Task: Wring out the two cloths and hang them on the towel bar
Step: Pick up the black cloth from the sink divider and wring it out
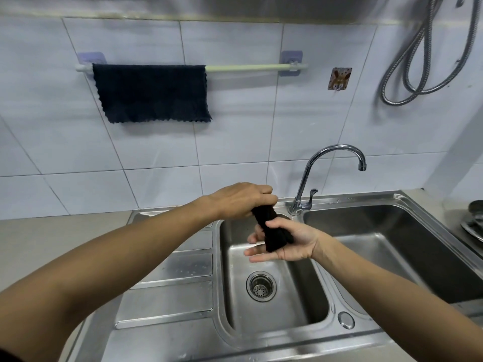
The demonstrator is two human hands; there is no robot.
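Note:
A dark navy cloth (pixel 151 92) hangs spread flat over the left part of the pale towel bar (pixel 248 67) on the tiled wall. A second dark cloth (pixel 271 229), rolled into a tight bundle, is held above the small left sink basin (pixel 295 304). My left hand (pixel 240 198) grips its upper end from above, knuckles up. My right hand (pixel 287 240) holds its lower end, palm up, with the thumb pressed over the cloth and the fingers partly spread under it.
A chrome gooseneck faucet (pixel 316 168) stands behind the basins, spout over the large right basin (pixel 392 231). A drain strainer (pixel 260 286) sits in the small basin. A ribbed drainboard (pixel 170 283) lies left. A metal shower hose (pixel 415 64) hangs at upper right; metal dishes (pixel 474 220) sit at the right edge.

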